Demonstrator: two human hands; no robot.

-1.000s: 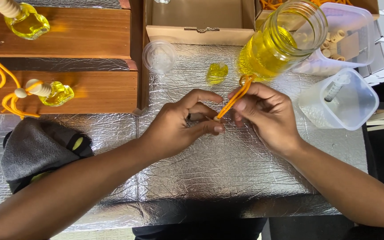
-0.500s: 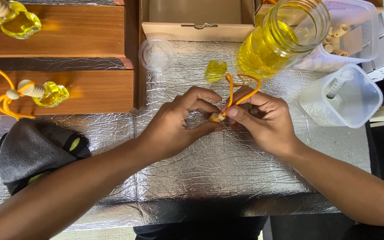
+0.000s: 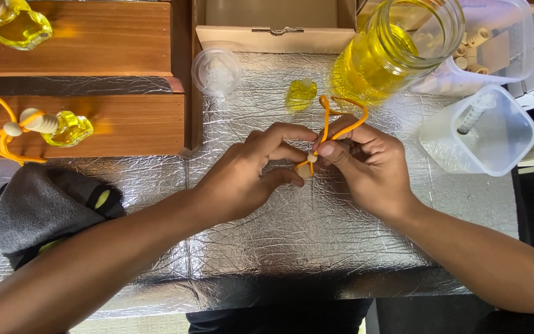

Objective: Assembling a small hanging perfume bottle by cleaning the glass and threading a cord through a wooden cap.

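At centre of foil-covered table (image 3: 353, 247): left hand (image 3: 242, 176) and right hand (image 3: 369, 164), touching, cord loop (image 3: 335, 120) pinched between. Behind them: small bottle (image 3: 301, 94), big jar (image 3: 397, 49) to its right, cardboard box (image 3: 273, 25) further back. Right: plastic tub (image 3: 483, 133), syringe (image 3: 476, 113) inside. Left: wooden trays (image 3: 112, 124), cloth (image 3: 38, 207) in front.

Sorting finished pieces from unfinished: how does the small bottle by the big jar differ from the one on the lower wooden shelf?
The bottle near the jar is bare, with no cord or cap, on the foil mat. The shelf bottle lies tipped, wearing a wooden cap and orange cord. Both are small, clear and hold yellow liquid.
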